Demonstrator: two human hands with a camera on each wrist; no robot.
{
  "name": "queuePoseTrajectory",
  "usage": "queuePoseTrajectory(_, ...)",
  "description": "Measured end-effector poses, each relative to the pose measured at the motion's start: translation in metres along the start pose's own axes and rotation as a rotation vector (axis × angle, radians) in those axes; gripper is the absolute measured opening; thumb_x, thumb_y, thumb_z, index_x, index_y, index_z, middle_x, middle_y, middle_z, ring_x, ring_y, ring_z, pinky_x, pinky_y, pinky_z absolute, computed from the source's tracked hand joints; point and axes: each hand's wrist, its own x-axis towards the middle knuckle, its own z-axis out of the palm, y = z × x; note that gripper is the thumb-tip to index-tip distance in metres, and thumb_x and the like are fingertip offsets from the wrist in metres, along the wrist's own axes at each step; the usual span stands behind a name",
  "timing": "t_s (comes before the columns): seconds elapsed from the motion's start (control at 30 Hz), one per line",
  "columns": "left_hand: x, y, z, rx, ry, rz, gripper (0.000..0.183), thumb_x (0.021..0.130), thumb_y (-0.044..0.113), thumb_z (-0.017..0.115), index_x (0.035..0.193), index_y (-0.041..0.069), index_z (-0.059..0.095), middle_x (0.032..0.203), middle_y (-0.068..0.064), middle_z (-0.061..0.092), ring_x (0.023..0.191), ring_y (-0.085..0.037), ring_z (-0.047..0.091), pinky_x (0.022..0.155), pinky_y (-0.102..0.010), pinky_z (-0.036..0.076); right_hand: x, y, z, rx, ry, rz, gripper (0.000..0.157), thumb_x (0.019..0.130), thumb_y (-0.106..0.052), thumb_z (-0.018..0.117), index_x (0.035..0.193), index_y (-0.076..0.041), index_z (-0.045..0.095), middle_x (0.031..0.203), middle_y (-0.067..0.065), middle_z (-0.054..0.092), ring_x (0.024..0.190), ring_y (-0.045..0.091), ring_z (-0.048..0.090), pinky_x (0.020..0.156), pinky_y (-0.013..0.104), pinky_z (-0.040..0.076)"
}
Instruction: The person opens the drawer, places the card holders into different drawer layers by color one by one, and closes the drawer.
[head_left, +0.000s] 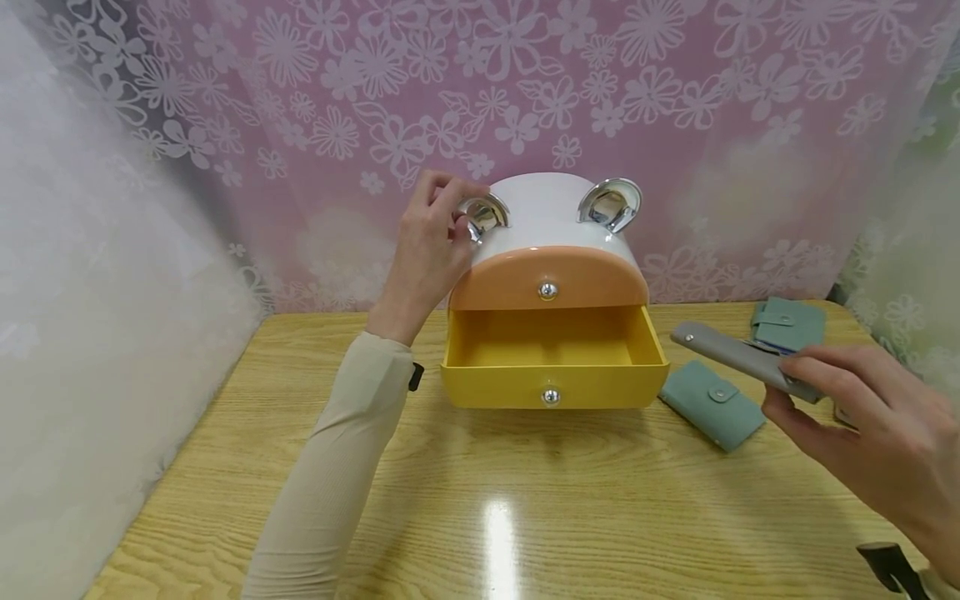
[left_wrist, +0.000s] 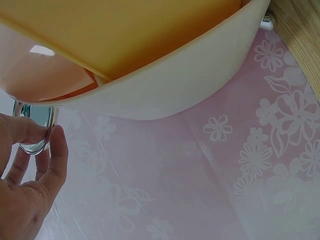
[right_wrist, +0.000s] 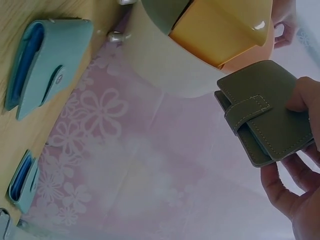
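Note:
A small white drawer box (head_left: 542, 200) with silver ears stands at the back of the table. Its lower yellow drawer (head_left: 495, 389) is pulled out and bare inside; the orange upper drawer (head_left: 498, 283) is pushed in. My left hand (head_left: 431, 250) pinches the left ear (left_wrist: 40, 117) between thumb and fingers. To the right of the box, my right hand (head_left: 873, 421) holds a grey card wallet (right_wrist: 267, 110) above the table, thumb on one face and fingers beneath. The wallet's strap is fastened. Below it lies a light green wallet (head_left: 708, 404), close to the drawer's right corner.
Another green wallet (head_left: 795, 323) lies at the table's back right. A small object (head_left: 843, 414) is mostly hidden behind my right hand. Flowered pink cloth (head_left: 420, 108) hangs behind the table, with pale cloth at both sides. Bare wood (head_left: 420, 500) shows in front of the box.

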Motion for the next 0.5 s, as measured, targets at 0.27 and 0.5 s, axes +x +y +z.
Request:
queuePoseTrajectory(0.27, 0.001, 0.001, 0.000, 0.000, 0.004, 0.007, 0.035, 0.094, -0.008, 0.053, 0.122, 0.008, 0.067, 0.119, -0.013, 0.053, 0.093, -0.022, 0.057, 0.085, -0.029, 0.060, 0.009, -0.006, 0.008, 0.079, 0.060, -0.009, 0.056, 0.103, -0.049, 0.053, 0.085, 0.003, 0.066, 0.078, 0.020, 0.062, 0.061, 0.021, 0.042, 0.056, 0.015, 0.031)
queuePoseTrajectory(0.5, 0.000, 0.000, 0.000, -0.013, 0.014, 0.009, 0.033, 0.094, -0.007, 0.055, 0.122, 0.007, 0.067, 0.118, -0.014, 0.053, 0.090, -0.022, 0.058, 0.085, -0.030, 0.061, 0.014, -0.011, 0.014, 0.097, 0.085, -0.012, 0.053, 0.103, -0.046, 0.055, 0.082, 0.000, 0.068, 0.078, 0.020, 0.064, 0.064, 0.032, 0.050, 0.065, 0.016, 0.038)
